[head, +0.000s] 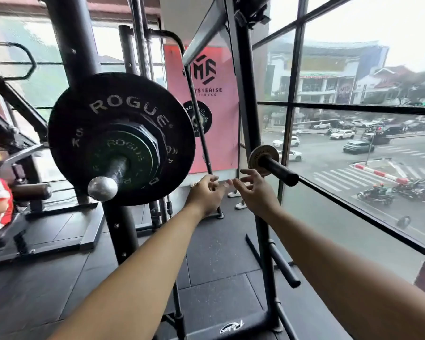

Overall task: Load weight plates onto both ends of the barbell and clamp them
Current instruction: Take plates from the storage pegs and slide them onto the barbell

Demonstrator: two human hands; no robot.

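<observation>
Forearms (133,266), rubber floor (219,253), rack (119,231), weight plates (120,138), street windows (353,69)

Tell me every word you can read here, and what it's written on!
"ROGUE": on the large black plate.
"ROGUE": on the smaller green plate in front of it.
"ROGUE": on the small plate on the right peg.
"YSTERISE": on the pink banner, its start hidden by a post.
Too blurred to read: the line under that word, the far plate, the script on the rack foot, and the weight marks.
</observation>
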